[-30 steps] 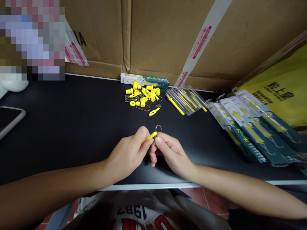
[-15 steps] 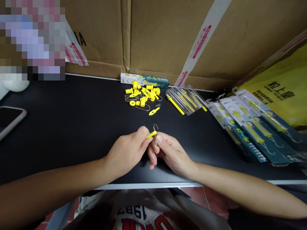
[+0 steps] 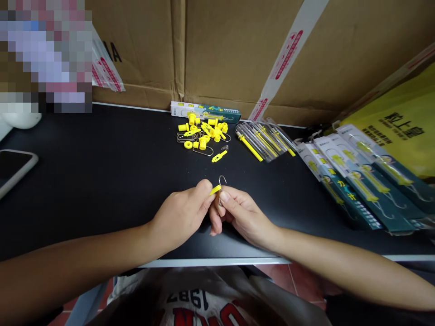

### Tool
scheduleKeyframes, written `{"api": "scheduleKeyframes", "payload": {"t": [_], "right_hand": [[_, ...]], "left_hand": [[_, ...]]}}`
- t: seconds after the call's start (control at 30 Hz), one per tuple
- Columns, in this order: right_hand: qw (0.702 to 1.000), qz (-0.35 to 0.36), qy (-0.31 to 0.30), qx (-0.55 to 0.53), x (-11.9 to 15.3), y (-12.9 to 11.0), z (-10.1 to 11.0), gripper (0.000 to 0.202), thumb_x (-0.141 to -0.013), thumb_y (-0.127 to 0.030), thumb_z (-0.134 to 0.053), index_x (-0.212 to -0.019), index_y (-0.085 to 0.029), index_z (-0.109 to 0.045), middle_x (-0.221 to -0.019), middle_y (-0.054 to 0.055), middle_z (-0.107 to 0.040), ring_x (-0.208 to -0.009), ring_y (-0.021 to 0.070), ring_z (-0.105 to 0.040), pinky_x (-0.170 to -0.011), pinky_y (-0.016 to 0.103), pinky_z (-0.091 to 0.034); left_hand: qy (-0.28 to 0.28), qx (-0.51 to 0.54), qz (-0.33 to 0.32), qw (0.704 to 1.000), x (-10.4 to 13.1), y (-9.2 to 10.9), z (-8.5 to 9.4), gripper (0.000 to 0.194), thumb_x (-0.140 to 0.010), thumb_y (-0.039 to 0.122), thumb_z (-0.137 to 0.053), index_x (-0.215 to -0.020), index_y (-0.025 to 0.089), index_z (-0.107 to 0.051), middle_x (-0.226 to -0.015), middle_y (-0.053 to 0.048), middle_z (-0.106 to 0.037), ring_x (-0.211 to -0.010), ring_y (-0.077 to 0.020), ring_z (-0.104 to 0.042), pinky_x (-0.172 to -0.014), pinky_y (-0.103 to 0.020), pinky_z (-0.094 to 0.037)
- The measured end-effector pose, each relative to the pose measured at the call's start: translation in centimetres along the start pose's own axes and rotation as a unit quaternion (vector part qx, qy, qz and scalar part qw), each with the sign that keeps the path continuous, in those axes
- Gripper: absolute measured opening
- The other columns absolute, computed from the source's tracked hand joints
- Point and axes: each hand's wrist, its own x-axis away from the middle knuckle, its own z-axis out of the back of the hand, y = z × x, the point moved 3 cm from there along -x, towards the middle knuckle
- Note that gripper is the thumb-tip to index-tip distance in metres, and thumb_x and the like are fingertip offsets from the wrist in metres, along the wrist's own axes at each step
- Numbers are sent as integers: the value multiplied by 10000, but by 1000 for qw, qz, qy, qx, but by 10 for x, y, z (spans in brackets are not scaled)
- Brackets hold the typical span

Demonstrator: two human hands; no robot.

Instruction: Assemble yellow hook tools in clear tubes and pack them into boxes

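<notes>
Near the front edge of the black table (image 3: pixel 112 181), my two hands meet. My left hand (image 3: pixel 185 213) pinches a small yellow plastic piece (image 3: pixel 215 189), whose other end sticks out toward the right. Between the thumb and fingers of my right hand (image 3: pixel 243 215) is a thin metal hook (image 3: pixel 221 180), its curved end pointing up. Hook and yellow piece touch or cross at the fingertips; whether they are joined I cannot tell. Beyond the hands lie a loose yellow plastic part (image 3: pixel 219 156) and a small spring (image 3: pixel 224 148).
Farther back is a pile of yellow plastic parts (image 3: pixel 203 143) with wire hooks, before a flat box (image 3: pixel 190 110). Clear tubes with yellow rods (image 3: pixel 249 147) lie beside it. Packaged spring scales (image 3: pixel 360 181) are stacked right, near a yellow bag (image 3: pixel 401 131). A phone (image 3: pixel 16 170) lies left.
Both hands keep their grip in almost the same place. The hook and the yellow piece have shifted only slightly, and the whole view has moved a little.
</notes>
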Motion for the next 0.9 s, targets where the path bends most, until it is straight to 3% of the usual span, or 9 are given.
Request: {"api": "scheduleKeyframes", "payload": {"t": [0.33, 0.63, 0.9], "right_hand": [[1000, -14, -16, 8, -1, 0, -1, 338, -931, -403, -490, -691, -171, -442, -558, -38, -557, -496, 75, -540, -592, 273, -575], [995, -8, -9, 97, 4, -7, 3, 322, -976, -403, -381, -756, -178, -445, -653, -14, -567, -632, 111, -597, -666, 278, -526], [986, 4, 15, 164, 6, -15, 3, 350, -977, -386, -372, -884, -136, -599, -666, 16, -598, -616, 116, -598, -601, 250, -519]], "left_hand": [[-23, -45, -31, 998, -1, -2, -1, 202, -959, 210, -292, -764, 217, -340, -550, 72, -467, -427, -92, -517, -425, -181, -309], [-37, -85, -10, 996, -3, -1, 1, 162, -960, 228, -326, -810, 210, -384, -640, 45, -583, -526, -112, -608, -465, -187, -352], [-63, -50, 45, 996, -6, -4, 2, 138, -937, 217, -349, -802, 215, -374, -621, 61, -539, -500, -102, -583, -462, -183, -346]]}}
